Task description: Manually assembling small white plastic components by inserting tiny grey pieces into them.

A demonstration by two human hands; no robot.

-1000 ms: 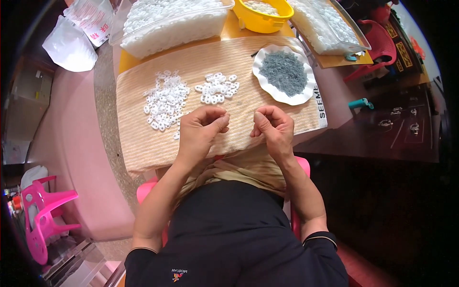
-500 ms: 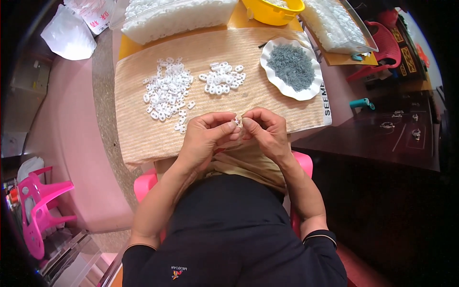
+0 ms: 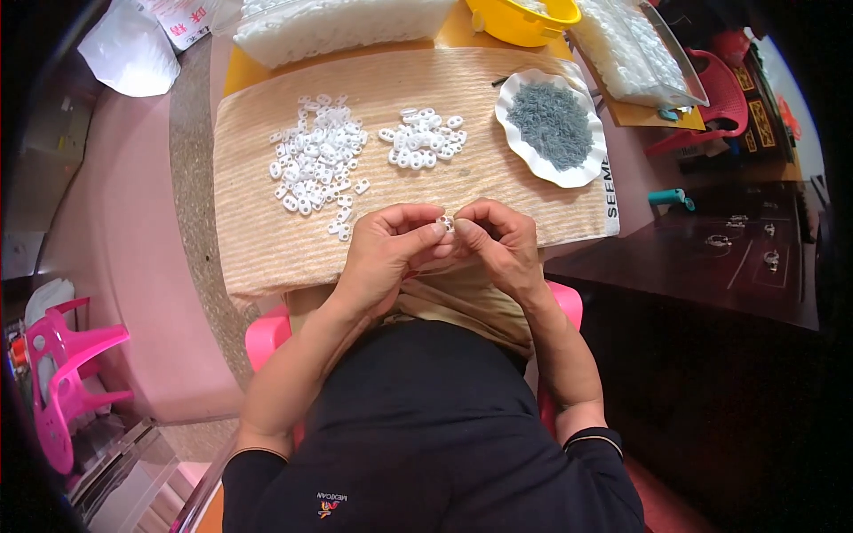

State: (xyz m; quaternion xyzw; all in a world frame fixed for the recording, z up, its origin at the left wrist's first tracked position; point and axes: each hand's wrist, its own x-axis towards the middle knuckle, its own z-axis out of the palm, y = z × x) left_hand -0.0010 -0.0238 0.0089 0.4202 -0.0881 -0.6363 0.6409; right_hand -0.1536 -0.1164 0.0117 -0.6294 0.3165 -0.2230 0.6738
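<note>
Holding of a small pale piece [image 3: 448,223] is done by the left hand [image 3: 384,252], in a pinch of thumb and forefinger, close to the towel's near edge. The fingertips of the right hand [image 3: 505,250] are brought against it from three o'clock; whether another part is pinched there cannot be told, since the gap is covered by the fingers. With so narrow a pinch, the piece could be twisted out by uneven pressure, and it might be lost towards the lap at six o'clock. From the held piece, some loose white pieces [image 3: 340,219] are found at nine o'clock, just beside the left hand, and could be pushed by its knuckles. At ten o'clock a large heap [image 3: 318,153] is spread, and slightly before twelve a smaller pile [image 3: 424,142]; the two could be mixed by a careless sweep. Between one and two, a wavy white plate [image 3: 524,156] with grey parts [image 3: 551,126] could be tipped if its rim were caught by a sleeve. Farther reach is bounded by a clear tub [image 3: 346,35] at eleven and a yellow basin [image 3: 515,27] at one.
</note>
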